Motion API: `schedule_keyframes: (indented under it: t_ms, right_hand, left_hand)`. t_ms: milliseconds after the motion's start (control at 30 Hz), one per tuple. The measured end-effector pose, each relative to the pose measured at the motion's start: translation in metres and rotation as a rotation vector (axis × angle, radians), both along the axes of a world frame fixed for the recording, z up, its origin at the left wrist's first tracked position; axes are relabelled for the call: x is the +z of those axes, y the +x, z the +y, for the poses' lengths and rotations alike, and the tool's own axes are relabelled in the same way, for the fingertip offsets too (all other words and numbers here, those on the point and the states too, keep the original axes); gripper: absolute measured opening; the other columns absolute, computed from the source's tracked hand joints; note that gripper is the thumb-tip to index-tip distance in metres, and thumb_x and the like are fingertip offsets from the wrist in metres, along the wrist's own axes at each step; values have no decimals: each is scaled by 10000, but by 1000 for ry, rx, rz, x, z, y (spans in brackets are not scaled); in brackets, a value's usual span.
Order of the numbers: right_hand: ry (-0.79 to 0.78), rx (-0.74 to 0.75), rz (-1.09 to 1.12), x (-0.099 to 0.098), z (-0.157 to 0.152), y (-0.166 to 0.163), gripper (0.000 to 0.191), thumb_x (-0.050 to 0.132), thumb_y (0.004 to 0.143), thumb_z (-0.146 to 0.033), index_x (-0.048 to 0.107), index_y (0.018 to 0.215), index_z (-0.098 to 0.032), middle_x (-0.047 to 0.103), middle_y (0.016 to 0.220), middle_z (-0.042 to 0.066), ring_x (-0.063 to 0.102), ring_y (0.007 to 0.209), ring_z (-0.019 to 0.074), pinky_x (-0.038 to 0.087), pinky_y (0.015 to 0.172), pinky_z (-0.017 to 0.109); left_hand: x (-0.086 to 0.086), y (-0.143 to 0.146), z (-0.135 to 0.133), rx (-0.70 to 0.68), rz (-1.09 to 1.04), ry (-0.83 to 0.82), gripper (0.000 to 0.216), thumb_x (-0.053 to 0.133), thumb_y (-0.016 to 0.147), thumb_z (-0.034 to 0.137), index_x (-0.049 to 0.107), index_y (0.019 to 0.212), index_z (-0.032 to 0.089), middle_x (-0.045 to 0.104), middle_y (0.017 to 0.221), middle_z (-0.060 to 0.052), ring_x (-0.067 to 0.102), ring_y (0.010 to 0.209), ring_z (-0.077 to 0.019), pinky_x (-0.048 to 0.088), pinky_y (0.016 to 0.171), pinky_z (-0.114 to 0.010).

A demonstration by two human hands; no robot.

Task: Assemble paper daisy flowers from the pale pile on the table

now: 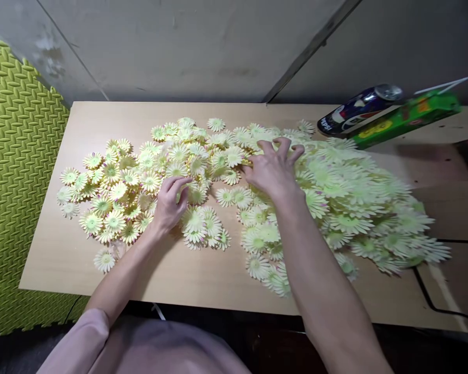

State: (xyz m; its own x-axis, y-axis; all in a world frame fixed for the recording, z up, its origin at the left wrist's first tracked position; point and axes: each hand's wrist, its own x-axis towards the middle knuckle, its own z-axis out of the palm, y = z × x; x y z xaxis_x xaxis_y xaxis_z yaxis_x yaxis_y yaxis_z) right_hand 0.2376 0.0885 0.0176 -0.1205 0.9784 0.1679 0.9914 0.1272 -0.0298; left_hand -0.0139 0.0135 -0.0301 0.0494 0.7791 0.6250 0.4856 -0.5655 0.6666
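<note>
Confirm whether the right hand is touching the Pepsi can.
Apart: the head view shows daisy-like flower heads in the gap between the right hand and the Pepsi can.

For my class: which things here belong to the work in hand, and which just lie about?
Work in hand:
pale yellow-green, daisy-shaped flower heads
pale brown, flat tabletop

Apparently just lying about:
dark blue, cylindrical metal Pepsi can
green, oblong carton

Before you, a grey wall (179, 47) marked by scuffs (50, 54) and a dark diagonal seam (315, 49) backs a pale, wood-coloured rectangular tabletop (62, 259); left of you spreads yellow-green textured foam matting (19, 182) (its edge (25, 67) jigsaw-toothed).
</note>
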Motion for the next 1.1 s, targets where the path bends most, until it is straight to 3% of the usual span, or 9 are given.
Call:
schedule_keyframes:
  t_ms: [233,367,433,500,600,700,800,967,1100]
  right_hand:
    - [228,-77,339,20,-43,-17,208,664,849,-380,743,887,-192,528,1409,107,359,1301,427,308,1014,690]
    - [140,298,456,30,-73,-45,232,646,870,-461,751,908,-257,616,1321,53,427,1290,356,341,1071,621]
    - [50,469,494,31,-76,-56,332,581,887,-559,744,943,-275,655,1281,41,489,1252,322,360,1067,597]
    - [-10,512,540,29,-66,-59,543,442,873,-711,720,1061,-284,670,1269,57,520,1241,311,354,1072,607]
    - [-15,289,516,24,-33,-45,813,57,916,-715,635,1258,-257,556,1434,104,464,1330,329,317,1081,650]
    - [-73,-24,257,24,-1,-18,781,328,891,-745,489,1437,-210,354,1582,170,273,1442,450,191,1095,726]
    - [-155,-145,174,32,11,7,723,417,942,-616,433,1476,-128,492,1466,235,423,1357,427,262,1100,646]
    - [-239,-246,161,49,11,37,604,353,991,-519,722,1103,-54,679,1159,282,597,1174,378,415,953,516]
    - [-212,-444,-48,53,18,47,511,621,878,-426,715,976,67,621,1161,387,546,1214,468,334,958,616]
  left_hand:
    - [3,2,-1,-5,20,60,273,607,896,195,621,1169,184,679,1062,-89,640,1004,-198,580,856,-407]
    - [6,5,-3,-170,-10,110,754,721,828,334,346,1479,281,517,1409,-135,536,1294,-271,540,1014,-501]
    - [4,6,-2,-240,-20,100,774,698,845,336,293,1503,335,448,1478,-118,488,1362,-274,521,1056,-518]
    - [1,6,-1,-247,-17,104,608,645,887,268,400,1435,361,492,1417,-88,556,1290,-238,547,1037,-497]
    - [-2,4,3,-160,-48,139,423,678,863,244,539,1249,346,525,1293,-61,630,1140,-206,619,913,-458]
    - [0,1,4,-118,-64,88,351,692,853,251,551,1173,281,506,1273,-61,627,1107,-193,628,887,-441]
    - [3,0,4,-103,-34,76,348,697,850,258,545,1162,250,508,1260,-62,612,1127,-195,620,903,-436]
    - [4,1,2,-103,34,111,377,712,839,278,541,1172,237,536,1227,-74,585,1185,-225,583,965,-481]
    - [5,2,3,-114,42,116,376,712,839,284,539,1169,235,543,1221,-75,591,1173,-227,574,963,-486]
